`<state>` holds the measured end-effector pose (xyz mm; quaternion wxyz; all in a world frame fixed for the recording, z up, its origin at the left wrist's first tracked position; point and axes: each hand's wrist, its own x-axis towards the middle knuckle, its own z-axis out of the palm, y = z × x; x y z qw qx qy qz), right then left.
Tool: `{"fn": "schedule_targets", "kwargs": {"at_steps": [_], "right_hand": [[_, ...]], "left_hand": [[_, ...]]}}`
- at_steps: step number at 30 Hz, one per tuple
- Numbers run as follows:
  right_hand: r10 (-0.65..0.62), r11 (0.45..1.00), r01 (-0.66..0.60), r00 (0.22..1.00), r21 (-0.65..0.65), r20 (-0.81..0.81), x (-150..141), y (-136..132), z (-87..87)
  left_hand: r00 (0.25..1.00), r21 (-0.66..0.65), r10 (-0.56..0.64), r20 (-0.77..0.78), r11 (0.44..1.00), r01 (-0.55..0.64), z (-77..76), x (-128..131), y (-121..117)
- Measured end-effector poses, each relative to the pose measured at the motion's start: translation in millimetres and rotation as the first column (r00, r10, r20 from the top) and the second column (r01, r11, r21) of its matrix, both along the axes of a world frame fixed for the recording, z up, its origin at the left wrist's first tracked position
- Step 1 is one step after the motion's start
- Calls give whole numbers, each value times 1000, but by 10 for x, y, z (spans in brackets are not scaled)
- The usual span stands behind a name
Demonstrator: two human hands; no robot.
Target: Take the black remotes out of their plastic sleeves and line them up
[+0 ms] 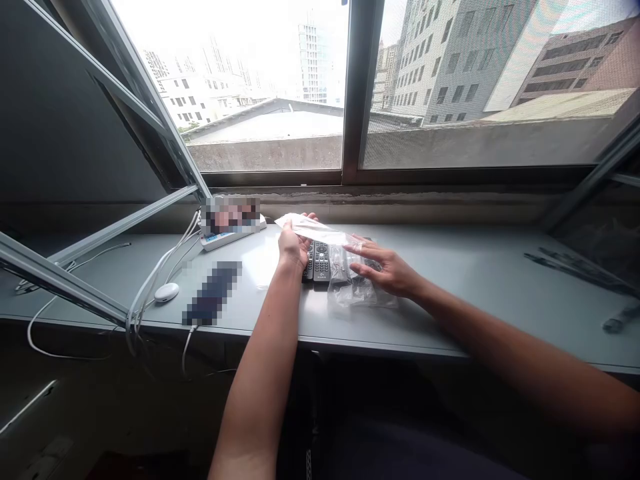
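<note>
My left hand (294,247) is closed on a thin white plastic bag (320,231), thumb on top and fingers beneath. The bag slants down to the right, above the desk. At its right end, my right hand (387,268) has its fingers stretched out and apart, the fingertips at or touching the clear plastic there; contact is hard to make out. Below the hands lie black remote controls (321,263) side by side, partly covered. Crumpled clear plastic bags (350,288) lie to their right, partly under my right hand.
A grey desk (480,280) runs below a window. On the left are a white power strip (235,233), cables (167,263), a white round puck (167,292), a blurred dark object (213,293) with a cable, and a metal frame (125,223). Dark thin items (575,267) lie at right.
</note>
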<state>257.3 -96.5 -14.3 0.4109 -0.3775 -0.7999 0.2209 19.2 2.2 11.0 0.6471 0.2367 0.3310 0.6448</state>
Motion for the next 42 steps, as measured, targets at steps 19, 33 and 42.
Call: {"fn": "schedule_targets", "kwargs": {"at_steps": [19, 33, 42], "right_hand": [[-3, 980, 24, 994, 195, -108, -68, -86, 38], [202, 926, -302, 904, 228, 377, -347, -113, -126], [208, 906, -346, 866, 246, 454, -423, -192, -99]], "left_hand": [[990, -48, 37, 133, 998, -31, 82, -130, -42], [938, -109, 153, 312, 986, -125, 133, -224, -58], [938, -111, 167, 303, 984, -140, 138, -224, -72]]}}
